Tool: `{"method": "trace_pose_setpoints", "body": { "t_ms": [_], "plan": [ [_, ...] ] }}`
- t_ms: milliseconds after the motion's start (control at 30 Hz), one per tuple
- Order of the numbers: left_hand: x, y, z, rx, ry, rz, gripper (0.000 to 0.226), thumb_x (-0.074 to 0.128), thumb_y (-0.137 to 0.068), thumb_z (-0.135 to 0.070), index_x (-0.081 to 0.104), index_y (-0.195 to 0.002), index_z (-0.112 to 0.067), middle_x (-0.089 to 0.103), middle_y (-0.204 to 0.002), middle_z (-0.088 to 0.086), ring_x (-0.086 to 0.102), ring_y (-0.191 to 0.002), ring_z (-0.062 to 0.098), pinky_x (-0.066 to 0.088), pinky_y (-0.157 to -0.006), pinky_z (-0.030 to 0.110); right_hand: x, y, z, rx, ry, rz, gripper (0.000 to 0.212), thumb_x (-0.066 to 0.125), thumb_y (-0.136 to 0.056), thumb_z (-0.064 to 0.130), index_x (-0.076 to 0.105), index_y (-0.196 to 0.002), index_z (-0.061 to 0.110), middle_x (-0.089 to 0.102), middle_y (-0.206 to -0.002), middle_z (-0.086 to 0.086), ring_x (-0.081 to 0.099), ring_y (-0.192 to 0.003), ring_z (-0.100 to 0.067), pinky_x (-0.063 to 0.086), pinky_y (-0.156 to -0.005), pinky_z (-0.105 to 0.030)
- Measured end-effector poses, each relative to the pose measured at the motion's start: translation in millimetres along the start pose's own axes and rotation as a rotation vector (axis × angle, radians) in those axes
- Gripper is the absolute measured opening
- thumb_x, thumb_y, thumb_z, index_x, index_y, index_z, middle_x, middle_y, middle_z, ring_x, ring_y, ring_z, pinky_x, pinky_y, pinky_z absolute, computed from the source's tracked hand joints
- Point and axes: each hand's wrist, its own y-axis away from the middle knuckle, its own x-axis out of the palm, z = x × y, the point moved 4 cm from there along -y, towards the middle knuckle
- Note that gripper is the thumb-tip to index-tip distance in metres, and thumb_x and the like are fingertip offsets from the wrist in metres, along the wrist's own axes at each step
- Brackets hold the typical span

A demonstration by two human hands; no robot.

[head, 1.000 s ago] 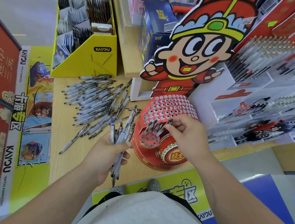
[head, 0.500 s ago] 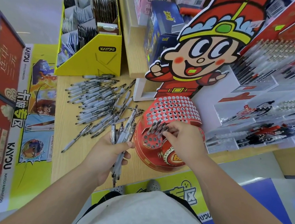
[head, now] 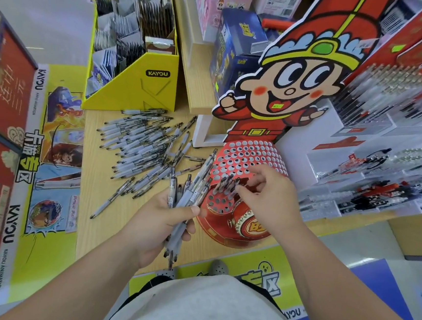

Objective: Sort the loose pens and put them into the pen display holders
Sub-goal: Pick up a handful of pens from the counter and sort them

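On the counter (head: pixel 99 201) at left, loose pens (head: pixel 139 146) lie scattered; next, the left hand (head: pixel 158 221) clasps a bundle of pens (head: pixel 189 191). Beside it stands the red pen holder (head: pixel 246 157) — a few pens (head: pixel 225 184) planted in it — with the right hand (head: pixel 270 198) above, fingers loose, gripping nothing.

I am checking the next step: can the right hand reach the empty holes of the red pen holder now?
Probably yes. The right hand hovers just above the holder, holding nothing, and nothing covers the empty holes; the few standing pens sit beside its fingers.
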Motion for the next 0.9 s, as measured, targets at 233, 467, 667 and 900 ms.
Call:
{"method": "trace_pose_setpoints", "body": {
  "t_ms": [233, 467, 667, 900],
  "plan": [
    [16, 5, -19, 0.077, 0.051, 0.149, 0.013, 0.074, -0.083, -0.018, 0.075, -0.093, -0.025, 0.072, -0.097, 0.016, 0.060, -0.063, 0.020, 0.052, -0.057, 0.033, 2, 16, 50, 0.115, -0.664, 0.403, 0.011, 0.073, -0.089, 0.034, 0.077, -0.096, 0.026, 0.076, -0.088, 0.002, 0.067, -0.074, -0.005, 0.046, -0.057, -0.014],
    [10, 4, -22, 0.085, -0.049, 0.081, 0.015, 0.074, -0.089, -0.014, 0.069, -0.101, -0.019, 0.074, -0.095, 0.016, 0.064, -0.068, 0.023, 0.053, -0.059, 0.033, 8, 22, 62, 0.146, -0.689, 0.387, 0.009, 0.075, -0.089, 0.020, 0.075, -0.081, 0.015, 0.070, -0.075, -0.015, 0.061, -0.069, -0.018, 0.048, -0.056, -0.020],
    [1, 4, -17, 0.052, -0.050, 0.027, 0.016, 0.070, -0.093, -0.010, 0.061, -0.106, -0.015, 0.076, -0.099, 0.015, 0.069, -0.073, 0.023, 0.054, -0.059, 0.032, 10, 19, 60, 0.230, -0.760, 0.426, 0.008, 0.073, -0.088, 0.014, 0.075, -0.081, 0.018, 0.070, -0.072, -0.006, 0.060, -0.065, -0.014, 0.049, -0.057, -0.023],
    [-4, 1, -18, 0.062, -0.046, 0.025, 0.025, 0.077, -0.086, -0.019, 0.064, -0.106, -0.015, 0.075, -0.099, 0.018, 0.069, -0.072, 0.025, 0.055, -0.059, 0.033, -1, 17, 59, 0.157, -0.794, 0.502, 0.014, 0.068, -0.094, 0.012, 0.078, -0.088, 0.019, 0.071, -0.079, -0.008, 0.062, -0.072, -0.018, 0.052, -0.065, -0.026]
  ]
}}
